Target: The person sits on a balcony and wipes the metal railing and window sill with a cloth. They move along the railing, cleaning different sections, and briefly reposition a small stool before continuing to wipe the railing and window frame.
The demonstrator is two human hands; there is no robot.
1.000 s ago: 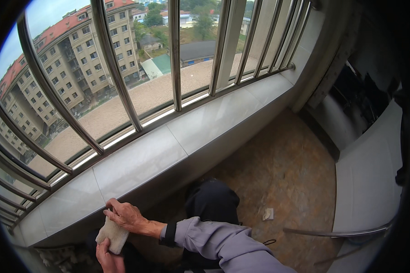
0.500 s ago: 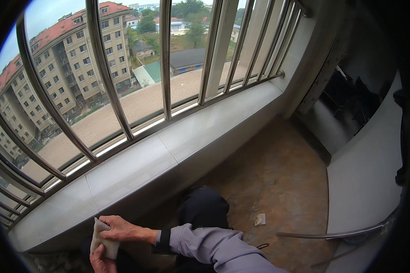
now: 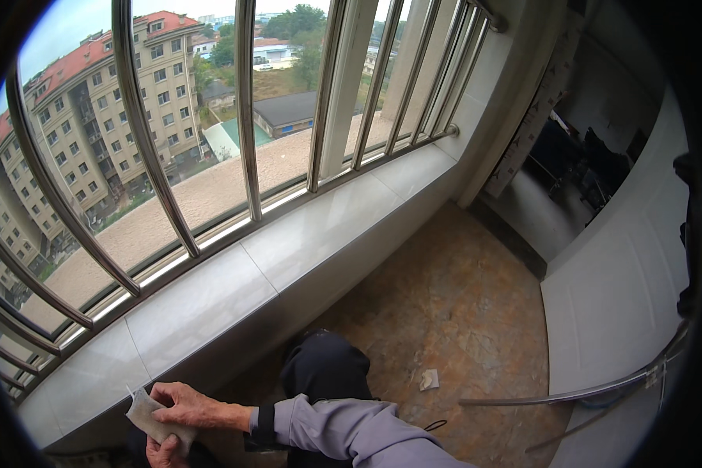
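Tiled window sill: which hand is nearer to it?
Right. The right hand is beside the near edge of the sill in this view; the left hand sits lower, farther from it.

There's the pale, cloth-like pad (image 3: pixel 143 416), tilted, corner poking up! Left hand (image 3: pixel 164 452) and right hand (image 3: pixel 189 407) grip it.

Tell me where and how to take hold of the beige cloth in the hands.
I'd pinch the beige cloth by its upper-left corner, coming from the left. That corner sticks out uncovered and looks flat enough to pinch, while the right hand grips the right part and the left hand the lower edge.
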